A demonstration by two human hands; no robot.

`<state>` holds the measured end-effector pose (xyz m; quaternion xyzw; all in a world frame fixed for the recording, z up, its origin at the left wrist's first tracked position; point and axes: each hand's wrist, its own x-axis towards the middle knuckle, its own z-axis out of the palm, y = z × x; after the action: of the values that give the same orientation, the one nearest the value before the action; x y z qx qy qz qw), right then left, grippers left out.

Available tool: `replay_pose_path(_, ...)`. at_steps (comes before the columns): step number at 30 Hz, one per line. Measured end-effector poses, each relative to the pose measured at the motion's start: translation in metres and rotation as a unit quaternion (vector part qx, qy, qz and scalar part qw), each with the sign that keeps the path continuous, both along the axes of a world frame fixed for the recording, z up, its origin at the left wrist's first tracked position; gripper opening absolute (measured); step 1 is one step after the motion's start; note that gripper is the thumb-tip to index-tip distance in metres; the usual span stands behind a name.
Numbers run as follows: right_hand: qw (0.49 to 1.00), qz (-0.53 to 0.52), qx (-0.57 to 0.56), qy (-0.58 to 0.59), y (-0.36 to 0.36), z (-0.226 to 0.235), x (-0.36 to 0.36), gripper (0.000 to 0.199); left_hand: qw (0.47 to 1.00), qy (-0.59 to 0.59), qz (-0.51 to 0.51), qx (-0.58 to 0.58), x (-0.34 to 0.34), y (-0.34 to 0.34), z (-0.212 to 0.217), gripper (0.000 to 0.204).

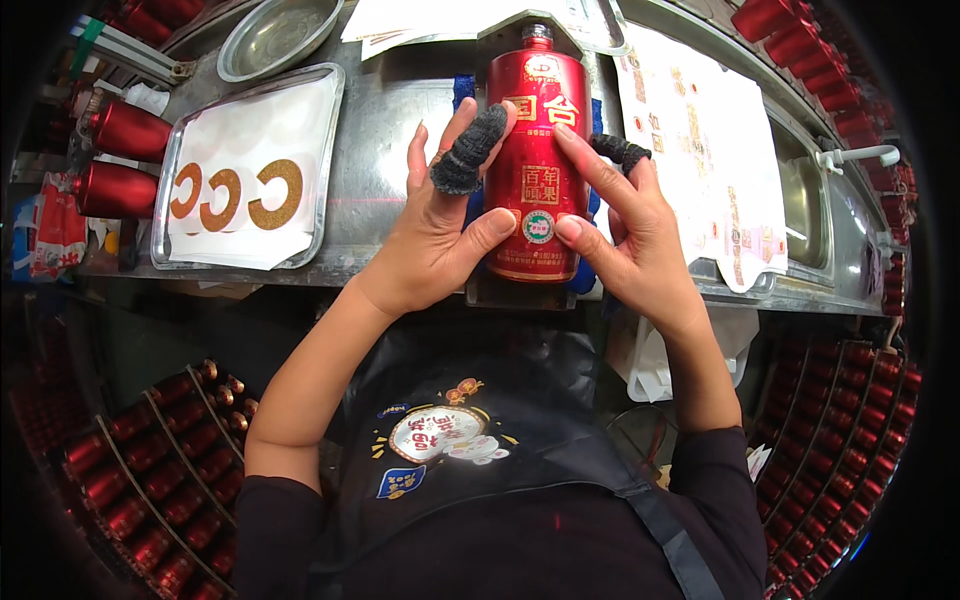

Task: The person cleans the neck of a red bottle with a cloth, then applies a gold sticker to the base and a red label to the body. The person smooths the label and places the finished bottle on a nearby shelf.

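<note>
A red bottle (532, 148) with a dark cap and gold lettering lies on its back, cap pointing away from me, over a blue-padded rest (465, 90). A round green-and-white decal (539, 227) sits near its base. My left hand (425, 240) is at the bottle's left side, fingers spread, its thumb tip touching the surface beside the decal. From the right, my right hand (640, 245) lays its index fingertip and thumb on the bottle's front, fingers extended. Dark knitted finger covers (470, 152) wrap a finger on each hand.
At left, a clear tray (330, 165) holds white sheets with gold C-shaped decals (222, 198). Behind it is a metal bowl (278, 38). Decal sheets (715, 150) lie at right, before a sink (803, 210) with a white faucet (860, 155). Racks of red bottles (150, 480) flank me.
</note>
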<state>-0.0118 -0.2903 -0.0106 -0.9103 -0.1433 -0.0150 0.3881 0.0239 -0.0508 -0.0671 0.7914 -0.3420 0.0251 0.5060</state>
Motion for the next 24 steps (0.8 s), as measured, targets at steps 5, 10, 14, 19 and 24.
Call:
replay_pose_path(5,1.000,0.008,0.003,0.011,-0.002,-0.006,-0.001,0.074,1.000,0.001,0.001,-0.003,-0.001,0.002,-0.004,0.077)
replay_pose_path(10,0.988,-0.067,0.090,0.108,-0.017,-0.015,0.000,0.078,0.996,0.050,0.015,-0.076,-0.001,0.003,-0.012,0.086)
replay_pose_path(14,0.990,-0.042,0.051,0.125,-0.025,-0.022,0.005,0.086,0.995,0.079,-0.014,-0.060,-0.001,0.003,-0.016,0.092)
replay_pose_path(19,0.994,-0.038,0.077,0.072,-0.026,-0.014,0.008,0.066,0.996,0.067,-0.010,-0.049,-0.002,0.006,-0.011,0.089)
replay_pose_path(24,0.984,-0.067,0.113,0.121,-0.017,-0.002,-0.024,0.056,0.997,0.051,0.004,-0.051,-0.005,0.003,-0.005,0.090)
